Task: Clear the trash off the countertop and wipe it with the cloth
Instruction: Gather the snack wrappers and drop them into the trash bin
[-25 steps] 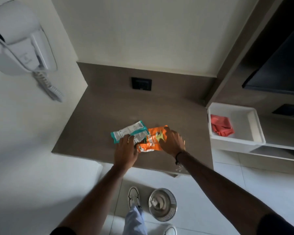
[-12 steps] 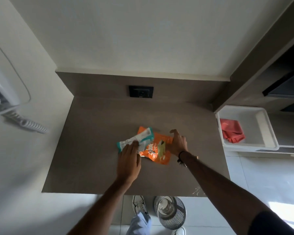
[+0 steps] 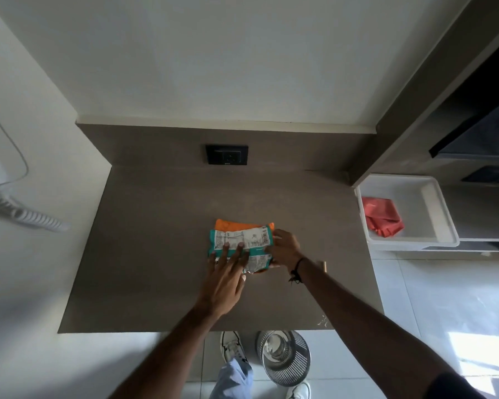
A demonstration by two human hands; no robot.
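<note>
My left hand (image 3: 224,279) covers the near part of the teal wrapper (image 3: 242,240). That wrapper hides most of the orange wrapper (image 3: 232,225) beneath it. Wrapper print is too small to read. The wall-mounted unit (image 3: 0,171) is cut off at the left edge and blurred.

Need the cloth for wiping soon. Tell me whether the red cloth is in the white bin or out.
In. The red cloth lies crumpled inside the white bin, against its left wall, untouched by either hand.
</note>
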